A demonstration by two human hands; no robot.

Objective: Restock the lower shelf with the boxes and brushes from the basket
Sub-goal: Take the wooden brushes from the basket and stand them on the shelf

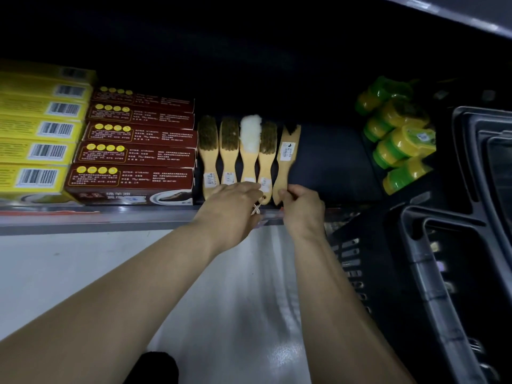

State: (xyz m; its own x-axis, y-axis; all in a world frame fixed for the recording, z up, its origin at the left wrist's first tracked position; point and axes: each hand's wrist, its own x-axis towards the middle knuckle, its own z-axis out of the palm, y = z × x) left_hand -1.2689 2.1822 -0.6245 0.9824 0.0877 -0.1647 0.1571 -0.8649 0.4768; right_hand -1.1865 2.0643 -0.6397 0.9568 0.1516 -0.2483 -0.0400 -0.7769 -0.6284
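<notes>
your right hand [302,209] pinches the tilted brush [286,156] at the shelf's [110,217] front edge; left hand's [232,200] grip unclear; nudging could topple neighbouring brushes [230,151].

Arms forward; left hand [235,199] palm-down, right hand [302,207] in pinch on brush [286,162].

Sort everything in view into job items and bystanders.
Job: row of wooden-handled bristle brushes; edge-on wooden brush pinched by right hand; dark red cardboard boxes; yellow cardboard boxes; black plastic basket.
Lying about: green-and-yellow round tubs; pale glossy floor.
</notes>
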